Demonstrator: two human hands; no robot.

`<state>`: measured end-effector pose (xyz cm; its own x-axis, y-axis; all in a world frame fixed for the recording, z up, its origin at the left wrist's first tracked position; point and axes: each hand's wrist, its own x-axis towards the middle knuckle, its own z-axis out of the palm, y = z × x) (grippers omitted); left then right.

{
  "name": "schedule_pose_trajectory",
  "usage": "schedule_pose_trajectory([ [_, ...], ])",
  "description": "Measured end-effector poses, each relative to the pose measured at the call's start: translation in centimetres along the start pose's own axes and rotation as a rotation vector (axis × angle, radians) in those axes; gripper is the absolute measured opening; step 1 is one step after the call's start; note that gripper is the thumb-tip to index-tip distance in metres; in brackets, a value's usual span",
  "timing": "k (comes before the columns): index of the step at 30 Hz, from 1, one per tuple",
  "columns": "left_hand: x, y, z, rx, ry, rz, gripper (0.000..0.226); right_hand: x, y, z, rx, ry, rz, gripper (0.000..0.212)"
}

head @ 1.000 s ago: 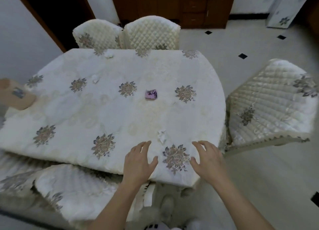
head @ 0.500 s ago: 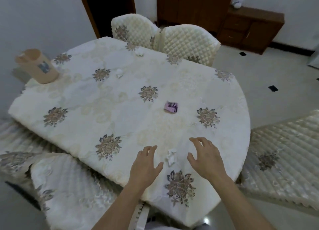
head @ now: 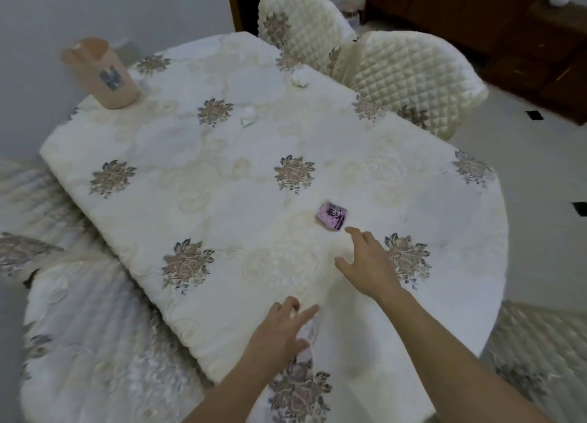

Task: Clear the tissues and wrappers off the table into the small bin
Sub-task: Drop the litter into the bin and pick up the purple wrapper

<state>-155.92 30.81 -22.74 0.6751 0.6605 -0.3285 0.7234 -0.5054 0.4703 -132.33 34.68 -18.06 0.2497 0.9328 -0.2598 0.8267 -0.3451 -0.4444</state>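
A small peach bin stands at the table's far left corner. A purple wrapper lies on the cream floral tablecloth. My right hand is open with spread fingers, its fingertips just short of the wrapper. A crumpled white tissue lies near the front edge, partly under my left hand, whose fingers are apart over it; no firm grip shows. Two more white tissues lie farther off: one mid-table, one near the far edge.
Two quilted cream chairs stand behind the table's far edge. Other covered chairs sit at the near left and near right. A dark wooden cabinet stands at the back right. A grey wall runs along the left.
The view has swung left and closer, bringing the bin into sight. My right hand has reached forward to the purple wrapper. My left hand has come down over the near tissue.
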Motion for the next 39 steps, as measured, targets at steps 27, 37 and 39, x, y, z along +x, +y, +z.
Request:
schedule_pose_trajectory([
  [27,0.5,-3.3,-1.5,-0.696,0.518,-0.618,0.041,13.1,-1.8,4.7,-0.12,-0.093,-0.242,0.016],
  [37,-1.1,-3.1,-5.8,-0.862,0.577,-0.622,0.038,7.3,-2.1,1.1,0.54,-0.29,0.053,0.025],
  [39,-1.8,-2.9,-6.6,-0.945,0.59,-0.572,0.03,5.7,-2.6,-0.2,0.71,-0.321,0.141,0.024],
])
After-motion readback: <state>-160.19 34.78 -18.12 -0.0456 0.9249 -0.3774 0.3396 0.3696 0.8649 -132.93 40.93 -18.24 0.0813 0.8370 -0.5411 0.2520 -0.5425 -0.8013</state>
